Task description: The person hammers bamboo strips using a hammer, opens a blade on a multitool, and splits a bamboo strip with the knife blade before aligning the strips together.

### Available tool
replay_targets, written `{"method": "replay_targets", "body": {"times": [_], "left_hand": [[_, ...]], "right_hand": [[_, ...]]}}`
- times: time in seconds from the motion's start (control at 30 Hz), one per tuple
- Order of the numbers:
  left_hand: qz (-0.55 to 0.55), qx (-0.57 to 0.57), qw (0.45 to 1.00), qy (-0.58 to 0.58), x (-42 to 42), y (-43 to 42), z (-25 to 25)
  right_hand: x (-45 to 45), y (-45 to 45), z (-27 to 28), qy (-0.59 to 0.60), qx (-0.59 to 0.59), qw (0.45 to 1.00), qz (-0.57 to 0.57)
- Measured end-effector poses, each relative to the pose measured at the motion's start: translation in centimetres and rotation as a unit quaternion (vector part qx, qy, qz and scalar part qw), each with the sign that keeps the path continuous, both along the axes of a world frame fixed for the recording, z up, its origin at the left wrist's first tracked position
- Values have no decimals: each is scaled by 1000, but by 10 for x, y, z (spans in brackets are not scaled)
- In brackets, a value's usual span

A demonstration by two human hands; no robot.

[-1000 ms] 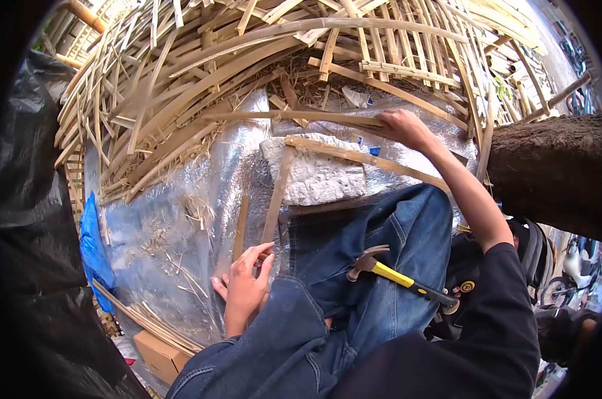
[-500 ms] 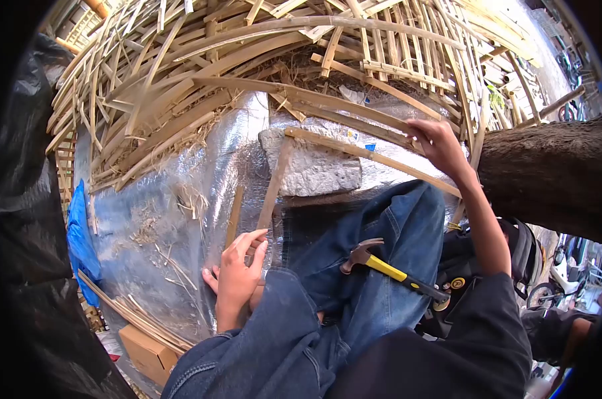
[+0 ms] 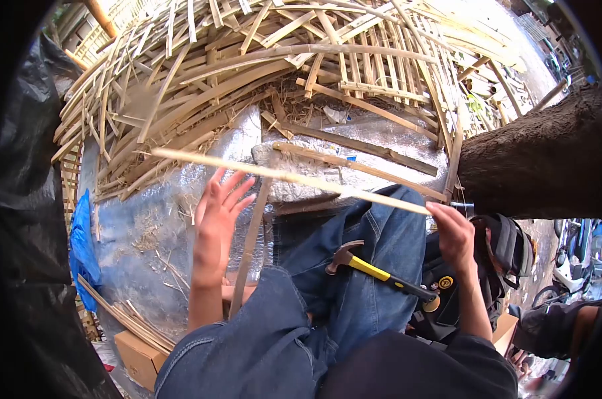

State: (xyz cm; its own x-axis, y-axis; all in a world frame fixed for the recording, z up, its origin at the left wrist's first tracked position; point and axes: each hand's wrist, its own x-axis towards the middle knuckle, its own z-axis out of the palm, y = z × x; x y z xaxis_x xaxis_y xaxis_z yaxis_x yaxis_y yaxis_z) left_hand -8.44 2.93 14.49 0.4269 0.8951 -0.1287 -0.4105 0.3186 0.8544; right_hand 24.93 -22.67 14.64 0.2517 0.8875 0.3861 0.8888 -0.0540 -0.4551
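My right hand [image 3: 452, 233] grips one end of a long, pale bamboo strip [image 3: 307, 179], which slants up to the left across the view. Below the strip's far part is my left hand [image 3: 216, 213], raised with its fingers spread and nothing in them. A joined pair of bamboo pieces [image 3: 361, 161] rests over a rough stone block [image 3: 307, 186], one leg running down by my left forearm. Another flat bamboo slat [image 3: 364, 146] lies just beyond. Across my lap sits a claw hammer [image 3: 381, 274] with a yellow and black handle.
A big pile of bamboo strips [image 3: 261, 60] spreads along the far side. To the right lies a thick tree trunk [image 3: 534, 159], near a black backpack [image 3: 447, 299]. At lower left are a cardboard box [image 3: 138, 359] and blue plastic [image 3: 83, 249]. Silvery sheeting [image 3: 135, 266] covers the ground.
My right hand has lifted the bamboo strip off the spot beyond the stone and brought it nearer. My left hand has risen from beside my knee and its fingers have spread.
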Motion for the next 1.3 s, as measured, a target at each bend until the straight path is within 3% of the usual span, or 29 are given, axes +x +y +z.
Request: {"method": "replay_targets", "body": {"times": [0.07, 0.2, 0.23, 0.3, 0.4, 0.47, 0.5, 0.53, 0.57, 0.6, 0.63, 0.67, 0.7, 0.77, 0.8, 0.87, 1.13, 1.2, 1.3], "left_hand": [[-13, 29, 999, -21, 9, 0, -4], [33, -33, 999, -11, 27, -5, -32], [-8, -72, 996, -58, 29, -2, -44], [-66, -120, 980, -144, 43, 0, -58], [-138, -108, 975, -137, 62, 6, -66], [-149, -91, 978, -116, 68, 15, -77], [-159, -22, 985, 58, 69, 22, -82], [-163, 44, 958, 232, 67, 26, -88], [-92, 181, 914, 352, 59, 23, -99], [-89, 181, 912, 356, 49, 13, -110], [38, 282, 835, 470, 39, -2, -122], [164, 370, 720, 563, 30, -12, -131], [166, 369, 718, 566, 17, -18, -141], [-13, 194, 814, 547, -13, -22, -156], [-12, 191, 815, 547, -18, -19, -156], [-93, 24, 928, 360, -23, -10, -156], [-97, -6, 934, 343, -14, 3, -160], [-79, -9, 936, 343, -10, 2, -158], [-92, -21, 935, 342, -16, 9, -153]], "right_hand": [[-6, -13, -7, -18, -5, 1000, -2], [-6, -31, -19, 23, -22, 999, -26], [-4, -32, -18, 59, -46, 996, -41], [6, -29, -16, 19, -52, 998, -41], [15, -23, -2, -17, -72, 995, -62], [20, -13, 4, 50, -100, 989, -100], [28, -8, -1, 51, -73, 990, -106], [36, -4, -6, 56, -69, 989, -121], [43, 0, -7, 57, -71, 989, -115], [48, 3, -9, 59, -73, 990, -109], [54, 3, -10, 54, -73, 991, -99], [58, 6, -11, 55, -70, 992, -93], [61, 6, -13, 79, -79, 991, -78], [66, 2, -19, 122, -108, 984, -64], [69, 1, -23, 122, -111, 984, -62], [74, 1, -32, 192, -113, 973, -68], [64, -3, -54, 268, -115, 955, -49], [57, -12, -61, 212, -126, 969, -22], [50, -23, -72, 250, -73, 965, -34]]}}
